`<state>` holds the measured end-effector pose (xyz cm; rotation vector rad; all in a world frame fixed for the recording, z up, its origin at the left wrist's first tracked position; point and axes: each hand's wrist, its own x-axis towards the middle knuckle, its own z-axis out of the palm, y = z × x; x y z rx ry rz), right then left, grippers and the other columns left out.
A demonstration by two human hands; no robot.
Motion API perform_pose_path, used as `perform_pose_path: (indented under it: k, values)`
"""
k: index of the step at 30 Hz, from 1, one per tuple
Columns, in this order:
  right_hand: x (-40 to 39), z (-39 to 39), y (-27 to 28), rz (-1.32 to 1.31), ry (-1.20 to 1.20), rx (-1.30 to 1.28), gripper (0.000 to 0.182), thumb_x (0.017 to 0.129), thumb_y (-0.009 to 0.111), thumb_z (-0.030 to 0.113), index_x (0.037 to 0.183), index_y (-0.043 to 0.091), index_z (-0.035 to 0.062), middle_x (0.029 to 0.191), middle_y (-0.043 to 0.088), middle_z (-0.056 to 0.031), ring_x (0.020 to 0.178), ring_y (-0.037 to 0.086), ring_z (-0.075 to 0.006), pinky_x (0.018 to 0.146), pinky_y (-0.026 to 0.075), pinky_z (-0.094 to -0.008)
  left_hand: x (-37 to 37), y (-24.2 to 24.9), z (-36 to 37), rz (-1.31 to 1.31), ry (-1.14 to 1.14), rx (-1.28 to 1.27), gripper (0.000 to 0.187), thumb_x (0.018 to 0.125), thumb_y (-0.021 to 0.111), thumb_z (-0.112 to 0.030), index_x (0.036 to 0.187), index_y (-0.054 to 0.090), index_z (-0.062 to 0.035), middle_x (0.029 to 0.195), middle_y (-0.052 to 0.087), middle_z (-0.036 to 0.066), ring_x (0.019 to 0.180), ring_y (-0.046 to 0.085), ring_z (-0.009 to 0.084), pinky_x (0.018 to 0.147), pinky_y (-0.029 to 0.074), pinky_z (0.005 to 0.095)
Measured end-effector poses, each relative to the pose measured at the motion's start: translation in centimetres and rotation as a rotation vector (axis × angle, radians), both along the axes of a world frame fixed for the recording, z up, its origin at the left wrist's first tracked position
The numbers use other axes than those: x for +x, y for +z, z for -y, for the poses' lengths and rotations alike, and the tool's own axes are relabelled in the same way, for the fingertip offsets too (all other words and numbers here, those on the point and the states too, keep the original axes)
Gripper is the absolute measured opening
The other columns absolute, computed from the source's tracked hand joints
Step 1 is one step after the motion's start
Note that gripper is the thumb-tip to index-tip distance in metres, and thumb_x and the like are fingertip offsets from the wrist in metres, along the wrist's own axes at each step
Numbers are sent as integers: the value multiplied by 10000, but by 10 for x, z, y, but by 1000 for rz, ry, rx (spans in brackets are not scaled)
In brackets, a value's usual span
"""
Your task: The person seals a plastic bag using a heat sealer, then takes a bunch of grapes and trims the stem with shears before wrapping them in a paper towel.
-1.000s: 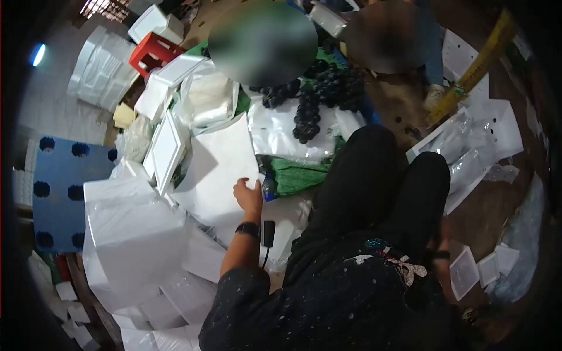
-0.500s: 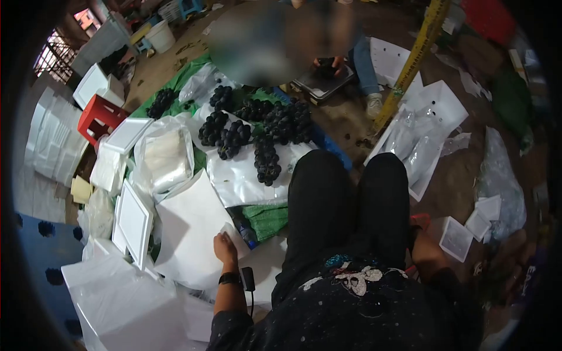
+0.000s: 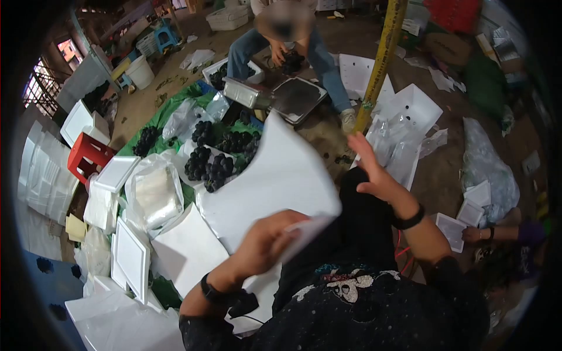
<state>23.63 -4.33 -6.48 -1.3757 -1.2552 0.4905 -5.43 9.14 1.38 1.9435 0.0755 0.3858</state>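
Note:
Closed on the near edge of a white sheet point(image 3: 287, 175), my left hand point(image 3: 266, 243) holds it up over my lap, where it curves and blurs slightly. My right hand point(image 3: 377, 178) is raised to the right of the sheet, fingers apart and nothing in it. Bunches of dark grapes point(image 3: 209, 168) lie beyond the sheet on white plastic, partly hidden by it. More flat white sheets point(image 3: 190, 248) lie to the left of my left hand.
Opposite, a person holds dark grapes point(image 3: 291, 61) above a scale point(image 3: 297, 98). A yellow pole point(image 3: 380, 64) stands right of them. Foam lids point(image 3: 130, 257) and a red stool point(image 3: 88, 157) are left. Another person's hand point(image 3: 472, 234) touches a small foam box point(image 3: 451, 231).
My left hand has lifted a white sheet from the pile and brought it over my lap. My right hand has risen from my side. Another person's hand has appeared at the right.

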Motion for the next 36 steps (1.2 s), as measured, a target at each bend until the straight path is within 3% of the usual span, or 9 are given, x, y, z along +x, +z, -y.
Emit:
perform_pose_path:
  k: [4, 9, 15, 18, 21, 24, 30, 33, 36]
  values:
    - [22, -61, -13, -282, 193, 109, 1016, 777, 634, 641, 1510, 203, 85, 1478, 374, -134, 1374, 341, -259, 1100, 311, -420, 43, 43, 9, 405, -283, -235, 247, 969, 458, -121, 1101, 569, 55, 1087, 622, 194, 982, 607, 297, 865, 468, 358]
    - [88, -95, -48, -986, 385, -61, 1049, 760, 551, 734, 1506, 212, 79, 1482, 367, -140, 1366, 353, -244, 1094, 330, -417, 66, 46, -18, 388, 372, -814, 525, 1029, 246, -371, 1278, 484, 25, 1188, 601, 168, 1054, 606, 257, 913, 485, 352]
    - [134, -71, -2, -820, 463, -98, 1058, 758, 408, 824, 1469, 282, 51, 1387, 463, -130, 1240, 496, -195, 1002, 446, -368, 84, -6, -110, 297, 551, -830, 384, 1023, 376, -287, 1170, 541, 26, 1134, 627, 135, 970, 624, 205, 861, 481, 306]
    - [168, -67, -4, -829, 804, -151, 842, 875, 494, 664, 1427, 343, 47, 1194, 580, -84, 1040, 612, -152, 870, 527, -320, 92, -15, -140, 166, 692, -738, 339, 1014, 429, -266, 1138, 569, 18, 1051, 659, 101, 920, 634, 189, 835, 488, 303]
    - [159, -66, 15, -728, 213, -424, 572, 933, 590, 405, 1338, 437, 31, 1024, 615, -48, 876, 651, -140, 767, 557, -284, 108, -29, -175, 98, 674, -745, 330, 1013, 441, -261, 1138, 568, 16, 1059, 659, 102, 908, 639, 188, 829, 493, 308]
    - [176, -78, 6, -809, 120, -534, 415, 909, 636, 209, 1255, 507, 19, 1035, 628, -69, 905, 650, -153, 799, 555, -304, 123, -25, -199, -14, 580, -884, 466, 1011, 406, -384, 1194, 553, 19, 1078, 653, 132, 965, 639, 201, 877, 486, 310]
    - [203, -114, -4, -733, -302, -390, 324, 896, 642, 156, 1170, 564, 1, 1072, 638, -94, 919, 633, -162, 810, 537, -294, 139, -118, -224, -45, 284, -795, 425, 969, 467, -313, 1232, 552, 9, 1100, 648, 129, 991, 635, 222, 874, 506, 351]
    - [221, -133, -26, -508, -312, -338, 304, 901, 616, 133, 1162, 565, -14, 1047, 642, -95, 910, 625, -165, 789, 526, -293, 162, -127, -244, -74, 508, -891, 167, 953, 514, -107, 1016, 625, 0, 916, 675, 61, 782, 641, 144, 731, 519, 275]
    - [229, -156, -37, -500, -355, -276, 299, 897, 601, 122, 1155, 566, -25, 1036, 642, -97, 896, 625, -171, 783, 516, -306, 178, -141, -284, -119, 608, -513, 169, 957, 542, -145, 975, 623, 2, 838, 657, 37, 691, 612, 106, 636, 504, 247]
